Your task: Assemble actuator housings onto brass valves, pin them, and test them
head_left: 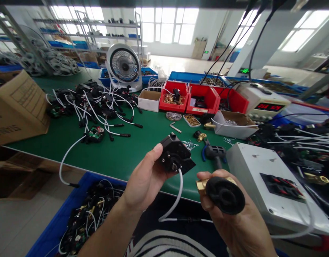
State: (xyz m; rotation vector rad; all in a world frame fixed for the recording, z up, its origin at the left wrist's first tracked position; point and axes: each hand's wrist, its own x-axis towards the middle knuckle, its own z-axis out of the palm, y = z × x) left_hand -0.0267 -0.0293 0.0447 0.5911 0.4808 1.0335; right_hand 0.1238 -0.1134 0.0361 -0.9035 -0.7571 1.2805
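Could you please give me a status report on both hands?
Left hand holding black housing. Right hand holding brass fitting with round black part. White cable hanging between them.

Counted: one angular black plastic housing (173,154) with one white cable (181,184) in the left hand (144,180); one brass fitting (201,186) with one round black cap (225,195) in the right hand (240,225). Beyond the hands: three red plastic bins (173,106), two open white cardboard boxes (148,104), one round white fan (124,67). Right of the right hand: one pale grey metal box (250,171).
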